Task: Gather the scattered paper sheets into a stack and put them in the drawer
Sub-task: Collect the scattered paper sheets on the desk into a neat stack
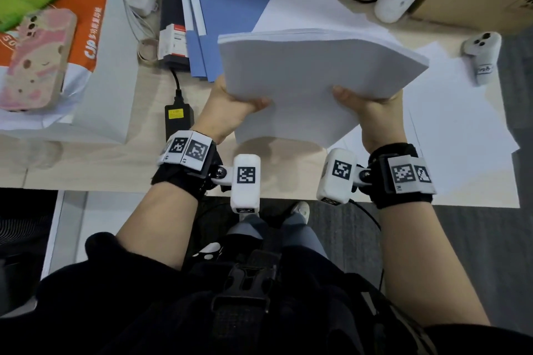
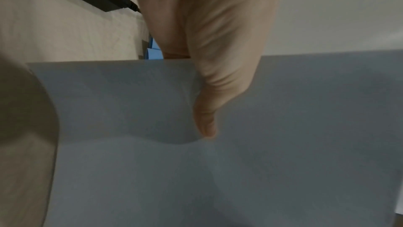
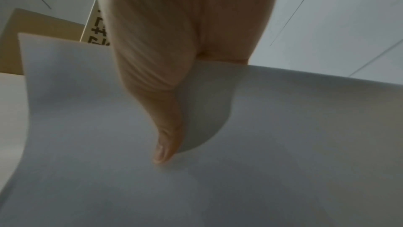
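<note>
— While both of my hands are busy, ask away; the desk (image 1: 115,164) is my landmark.

— Where is the paper?

— Over the middle of the desk, lifted clear of it, I hold the stack of sheets (image 1: 311,78). More loose sheets (image 1: 455,130) lie flat on the desk's right end, one corner past its front edge, so gathering looks unfinished to me. I see no drawer in any view.

— And your grip?

— My left hand (image 1: 230,108) clamps the stack's near left edge, thumb on top and fingers underneath. My right hand (image 1: 372,112) does the same at the near right edge. Both are closed on the paper.

— How will it handle?

— I judge it fairly heavy for paper, and floppy: the far edge fans and one sheet stands up behind. Smooth sheets slide on each other, so I would keep pinching both near corners, or move to the long sides, and tap the edges square against the desk.

— Do the views differ?

— From the head view I get the whole layout: the blue folders (image 1: 222,8) at the desk's back, the power brick (image 1: 177,115) left of my left hand. My left wrist view shows the thumb (image 2: 207,124) pressing a dent into the top sheet; the right wrist view shows the thumb (image 3: 167,144) likewise, bowing the paper. The fingers below stay hidden everywhere.
</note>
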Demonstrator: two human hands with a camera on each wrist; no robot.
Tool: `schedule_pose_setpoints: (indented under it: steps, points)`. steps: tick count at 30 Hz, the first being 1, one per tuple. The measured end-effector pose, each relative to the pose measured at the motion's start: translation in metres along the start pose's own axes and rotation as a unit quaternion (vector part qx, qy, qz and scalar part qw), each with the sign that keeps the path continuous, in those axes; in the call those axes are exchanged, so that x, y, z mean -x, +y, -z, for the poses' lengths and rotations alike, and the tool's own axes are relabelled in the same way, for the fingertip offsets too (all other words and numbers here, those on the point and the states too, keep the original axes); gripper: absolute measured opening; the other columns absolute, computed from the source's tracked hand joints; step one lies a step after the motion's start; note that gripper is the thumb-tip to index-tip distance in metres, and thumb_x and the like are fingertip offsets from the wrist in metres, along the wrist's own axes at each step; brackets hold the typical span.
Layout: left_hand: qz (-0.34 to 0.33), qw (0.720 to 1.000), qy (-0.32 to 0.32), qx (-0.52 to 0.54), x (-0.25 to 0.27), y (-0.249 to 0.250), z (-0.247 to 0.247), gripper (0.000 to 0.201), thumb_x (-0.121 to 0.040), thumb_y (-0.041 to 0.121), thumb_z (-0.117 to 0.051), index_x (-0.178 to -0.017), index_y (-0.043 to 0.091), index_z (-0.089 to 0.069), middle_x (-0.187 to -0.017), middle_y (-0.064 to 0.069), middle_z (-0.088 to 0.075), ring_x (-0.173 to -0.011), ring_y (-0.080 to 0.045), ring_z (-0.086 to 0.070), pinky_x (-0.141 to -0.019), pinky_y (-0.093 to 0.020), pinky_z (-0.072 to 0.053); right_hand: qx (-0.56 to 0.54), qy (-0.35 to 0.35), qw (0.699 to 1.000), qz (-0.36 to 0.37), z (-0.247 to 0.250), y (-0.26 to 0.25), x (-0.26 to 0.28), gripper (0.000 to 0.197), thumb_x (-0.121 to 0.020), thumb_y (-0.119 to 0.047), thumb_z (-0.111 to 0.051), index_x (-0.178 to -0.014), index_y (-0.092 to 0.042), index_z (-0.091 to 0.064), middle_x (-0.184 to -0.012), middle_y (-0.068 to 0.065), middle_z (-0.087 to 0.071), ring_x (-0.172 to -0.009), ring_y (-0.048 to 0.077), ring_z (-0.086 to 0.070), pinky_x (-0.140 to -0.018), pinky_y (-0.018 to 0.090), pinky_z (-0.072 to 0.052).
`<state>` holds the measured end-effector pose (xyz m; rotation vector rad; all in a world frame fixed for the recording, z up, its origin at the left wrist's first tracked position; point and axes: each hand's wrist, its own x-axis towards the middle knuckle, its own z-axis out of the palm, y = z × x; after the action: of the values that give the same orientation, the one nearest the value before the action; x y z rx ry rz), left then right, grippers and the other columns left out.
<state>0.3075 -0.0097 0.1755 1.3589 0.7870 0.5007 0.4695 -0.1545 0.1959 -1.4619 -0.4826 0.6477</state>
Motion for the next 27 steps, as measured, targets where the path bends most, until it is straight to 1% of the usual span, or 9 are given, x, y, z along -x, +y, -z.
schedule_pose_setpoints:
  steps: [3,6,8,10,12,15,21,25,27]
  points:
    - [0.008,1.0,-0.003,0.007,-0.001,-0.008,0.001,0.045,-0.073,-0.013,-0.07,-0.069,0.033,-0.071,-0.07,0.022,-0.07,-0.072,0.008,-0.064,-0.067,-0.012,-0.051,-0.011,-0.003,1.0,-0.023,0.003,0.009,0.001,0.03,-0.064,0.001,-0.075,-0.084,-0.021,-0.067,-0.08,-0.011,-0.073,-0.081,0.009,-0.068,-0.075,0.026,-0.053]
    - [0.018,1.0,-0.016,0.02,-0.003,-0.013,0.005,0.056,-0.072,-0.015,-0.068,-0.065,0.041,-0.073,-0.07,0.021,-0.071,-0.071,0.006,-0.066,-0.067,-0.013,-0.052,0.0,-0.026,0.999,-0.034,0.008,0.016,0.001,0.032,-0.062,0.001,-0.075,-0.086,-0.018,-0.068,-0.083,-0.008,-0.073,-0.084,0.013,-0.068,-0.076,0.028,-0.053]
    - [0.031,0.999,-0.019,0.023,-0.003,-0.017,0.007,0.052,-0.072,-0.016,-0.067,-0.067,0.036,-0.073,-0.07,0.019,-0.071,-0.071,0.005,-0.066,-0.066,-0.013,-0.052,0.01,-0.038,0.998,-0.049,0.008,0.022,0.002,0.035,-0.061,0.0,-0.075,-0.092,-0.012,-0.067,-0.087,-0.004,-0.072,-0.086,0.015,-0.068,-0.075,0.026,-0.053]
    - [0.04,0.999,-0.01,0.027,-0.004,-0.02,0.004,0.041,-0.072,-0.014,-0.068,-0.079,0.027,-0.069,-0.073,0.017,-0.072,-0.074,0.003,-0.067,-0.068,-0.014,-0.052,0.013,-0.028,0.998,-0.057,0.007,0.025,0.001,0.042,-0.06,-0.001,-0.077,-0.1,-0.005,-0.064,-0.092,0.003,-0.07,-0.089,0.017,-0.067,-0.075,0.026,-0.053]
    - [0.041,0.999,0.003,0.019,-0.006,-0.022,-0.001,0.033,-0.073,-0.01,-0.07,-0.085,0.02,-0.065,-0.074,0.017,-0.072,-0.076,0.002,-0.067,-0.072,-0.016,-0.052,0.006,-0.014,0.998,-0.053,0.007,0.026,-0.003,0.037,-0.061,0.0,-0.076,-0.095,-0.009,-0.065,-0.089,0.0,-0.071,-0.087,0.015,-0.067,-0.074,0.025,-0.052]
    - [0.043,0.999,0.006,0.01,-0.009,-0.023,-0.006,0.031,-0.073,-0.009,-0.071,-0.083,0.02,-0.065,-0.073,0.017,-0.072,-0.075,0.001,-0.067,-0.073,-0.017,-0.052,0.008,-0.007,0.998,-0.055,0.01,0.027,-0.006,0.031,-0.062,0.001,-0.075,-0.085,-0.018,-0.067,-0.079,-0.009,-0.072,-0.08,0.012,-0.068,-0.073,0.025,-0.052]
    - [0.038,0.999,0.037,0.005,-0.016,-0.018,-0.017,0.03,-0.075,-0.005,-0.072,-0.072,0.025,-0.069,-0.069,0.019,-0.071,-0.071,0.002,-0.067,-0.072,-0.016,-0.053,0.001,0.0,0.997,-0.071,0.012,0.035,-0.012,0.028,-0.067,-0.002,-0.074,-0.085,-0.022,-0.068,-0.082,-0.009,-0.073,-0.084,0.013,-0.068,-0.077,0.027,-0.053]
    - [0.019,0.999,0.037,-0.005,-0.024,-0.003,-0.037,0.028,-0.076,-0.001,-0.073,-0.063,0.023,-0.073,-0.067,0.018,-0.071,-0.069,0.0,-0.067,-0.073,-0.021,-0.056,-0.006,0.007,0.997,-0.072,0.033,0.024,-0.016,0.024,-0.077,0.005,-0.07,-0.087,-0.017,-0.068,-0.081,-0.008,-0.074,-0.081,0.013,-0.069,-0.076,0.026,-0.054]
    - [0.025,0.999,0.021,0.0,-0.027,0.002,-0.057,0.022,-0.077,-0.001,-0.072,-0.072,0.02,-0.07,-0.068,0.015,-0.072,-0.069,-0.003,-0.068,-0.071,-0.022,-0.055,-0.015,0.008,0.996,-0.085,0.055,0.02,-0.017,0.02,-0.077,0.004,-0.07,-0.088,-0.012,-0.069,-0.082,-0.004,-0.074,-0.083,0.017,-0.069,-0.078,0.029,-0.054]
